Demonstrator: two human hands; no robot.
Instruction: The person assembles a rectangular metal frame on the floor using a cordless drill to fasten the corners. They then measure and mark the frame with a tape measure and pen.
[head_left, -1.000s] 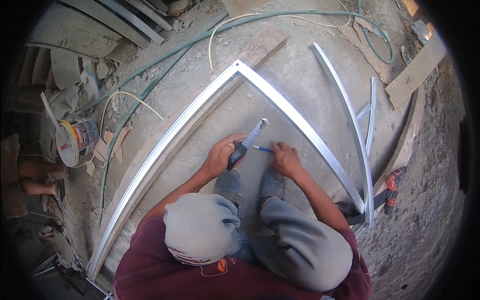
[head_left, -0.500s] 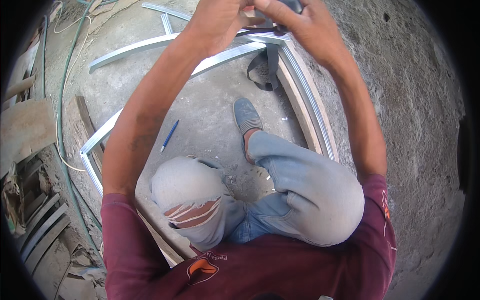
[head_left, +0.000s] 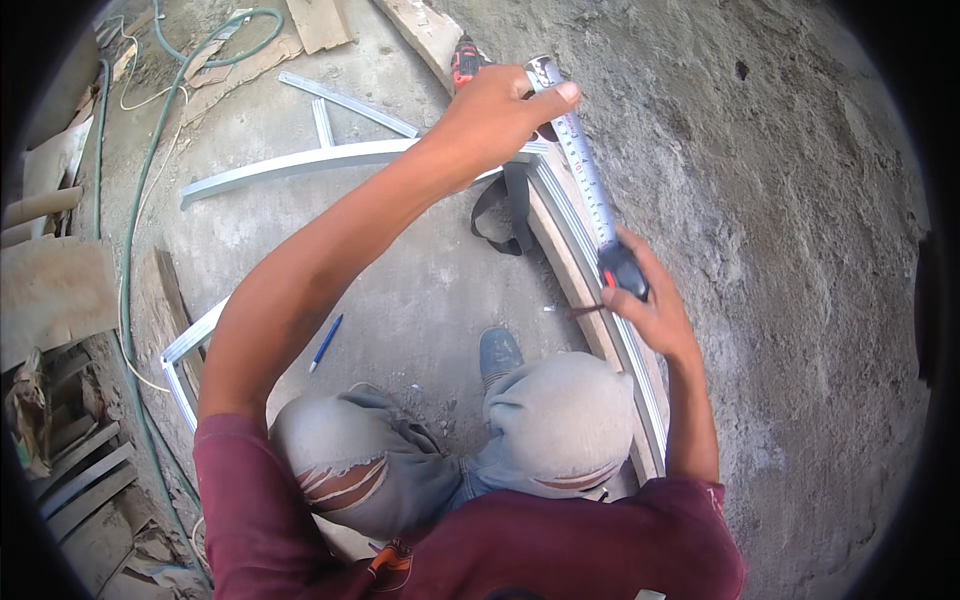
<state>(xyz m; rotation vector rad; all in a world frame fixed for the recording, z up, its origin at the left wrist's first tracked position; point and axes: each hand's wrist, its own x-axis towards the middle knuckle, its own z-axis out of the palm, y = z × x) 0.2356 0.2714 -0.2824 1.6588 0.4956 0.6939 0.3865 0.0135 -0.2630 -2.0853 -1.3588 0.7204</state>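
Observation:
My left hand [head_left: 505,108] pinches the end of a pulled-out tape measure blade [head_left: 582,165] near the frame's far right corner. In my right hand [head_left: 655,310] is the black and red tape measure case [head_left: 624,270], nearer to me. The white blade stretches between both hands, above the right side of a silvery metal channel frame [head_left: 632,352]. Along that side runs a wooden board [head_left: 560,245], partly under the metal. A black strap loop [head_left: 517,210] hangs by the corner. My left fingertips partly hide the blade's end.
A red and black power drill [head_left: 465,62] lies beyond my left hand. A blue pen [head_left: 326,342] rests on the concrete floor between the frame's sides. Green hose [head_left: 128,230] and scrap boards [head_left: 55,300] line the left. Rough concrete [head_left: 790,300] lies to the right.
My hands were together at the top; now the right has come nearer with the case, drawing the blade out from the left. My knees have shifted, and the drill is now in view.

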